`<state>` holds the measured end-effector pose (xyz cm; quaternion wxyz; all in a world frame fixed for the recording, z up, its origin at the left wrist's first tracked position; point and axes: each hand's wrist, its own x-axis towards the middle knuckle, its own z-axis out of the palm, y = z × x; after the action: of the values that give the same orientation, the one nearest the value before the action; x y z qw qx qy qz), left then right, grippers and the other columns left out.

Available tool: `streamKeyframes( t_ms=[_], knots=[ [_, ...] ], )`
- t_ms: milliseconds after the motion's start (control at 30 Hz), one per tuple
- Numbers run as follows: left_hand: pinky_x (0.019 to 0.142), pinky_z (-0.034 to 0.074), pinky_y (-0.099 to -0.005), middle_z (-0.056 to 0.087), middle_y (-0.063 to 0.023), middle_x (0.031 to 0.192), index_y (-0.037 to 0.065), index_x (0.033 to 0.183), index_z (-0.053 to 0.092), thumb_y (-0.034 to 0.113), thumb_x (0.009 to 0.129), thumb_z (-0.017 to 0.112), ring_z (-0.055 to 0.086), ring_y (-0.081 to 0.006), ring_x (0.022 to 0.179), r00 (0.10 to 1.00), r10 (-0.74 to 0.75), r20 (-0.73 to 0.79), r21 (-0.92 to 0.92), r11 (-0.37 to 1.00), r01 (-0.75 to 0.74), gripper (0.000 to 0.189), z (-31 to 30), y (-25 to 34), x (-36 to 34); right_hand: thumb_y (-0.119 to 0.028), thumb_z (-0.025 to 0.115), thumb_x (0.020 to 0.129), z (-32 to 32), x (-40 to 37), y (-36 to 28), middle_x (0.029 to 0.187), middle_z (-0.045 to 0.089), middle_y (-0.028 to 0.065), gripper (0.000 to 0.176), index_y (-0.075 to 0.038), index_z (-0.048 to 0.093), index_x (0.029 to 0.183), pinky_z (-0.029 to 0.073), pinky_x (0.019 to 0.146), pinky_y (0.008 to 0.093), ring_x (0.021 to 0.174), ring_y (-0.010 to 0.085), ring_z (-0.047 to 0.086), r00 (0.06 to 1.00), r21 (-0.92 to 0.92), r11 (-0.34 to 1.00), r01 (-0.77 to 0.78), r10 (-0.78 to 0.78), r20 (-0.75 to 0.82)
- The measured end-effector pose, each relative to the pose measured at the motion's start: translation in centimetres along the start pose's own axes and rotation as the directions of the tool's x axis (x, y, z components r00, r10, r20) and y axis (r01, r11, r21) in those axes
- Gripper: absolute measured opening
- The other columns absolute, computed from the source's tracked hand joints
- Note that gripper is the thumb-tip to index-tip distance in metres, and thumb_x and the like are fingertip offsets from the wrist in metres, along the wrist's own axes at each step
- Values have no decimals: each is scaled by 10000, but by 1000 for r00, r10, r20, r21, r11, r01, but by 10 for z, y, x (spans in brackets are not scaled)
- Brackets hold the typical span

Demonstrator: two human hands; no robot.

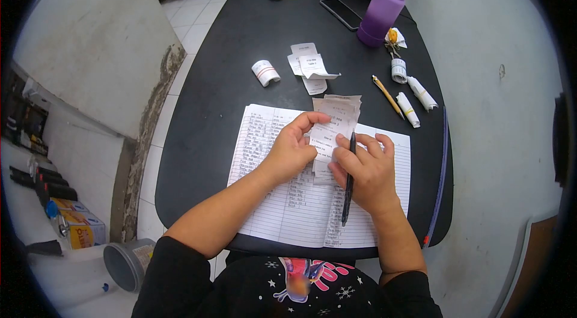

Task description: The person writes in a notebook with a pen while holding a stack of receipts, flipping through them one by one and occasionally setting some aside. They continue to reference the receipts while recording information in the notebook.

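currently the slips (334, 115) are in my fingers, a thin stack of printed paper over the upper middle of the open notebook (288, 231). my left hand (291, 146) closes lightly on their left edge, index finger across the print, thumb tucked in below it. my right hand (372, 177) is drawn in narrow, thumb and forefinger on their right side, and it also holds a black pen (348, 198) lengthwise against the fingers; which fingers grip it, i cannot tell. nor can i tell whether the slips' lower end touches the notebook.

handwriting fills columns on the left page and the inner part of the right page; the outer right lines are bare. beyond the notebook's top edge lie some loose papers (312, 68), with a curled paper (265, 73) to their left. off its upper right corner sit a wooden pen (387, 97) and a small roll (407, 109).

i'd judge the step in hand to be going through the slips one by one, reading each against the notebook. to my mind the next move calls for the left hand to take the stack alone, edges squared, so the right can turn the pen toward the page.
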<state>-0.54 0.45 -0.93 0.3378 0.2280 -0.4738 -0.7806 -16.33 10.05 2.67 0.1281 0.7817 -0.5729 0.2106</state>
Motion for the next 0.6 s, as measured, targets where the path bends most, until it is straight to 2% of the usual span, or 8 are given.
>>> streamKeyframes(
  t_ms=[167,600],
  knots=[
    [1013,434,-313,476,-146,1298,-12,1276,430,-171,676,420,491,-216,1228,998,32,54,-67,997,-29,622,5,3,-2,-243,723,732,-6,1,1,1093,660,49,297,-130,602,980,347,930,501,1026,260,581,999,5,999,-32,32,-1],
    [1051,389,-333,455,-153,1313,3,1315,398,-132,676,447,462,-227,1258,994,61,90,-7,998,-61,654,7,8,-4,-224,702,756,0,-2,5,1068,672,51,242,-133,601,956,328,962,506,1032,250,587,999,-23,1000,7,-8,-47]
  ],
)
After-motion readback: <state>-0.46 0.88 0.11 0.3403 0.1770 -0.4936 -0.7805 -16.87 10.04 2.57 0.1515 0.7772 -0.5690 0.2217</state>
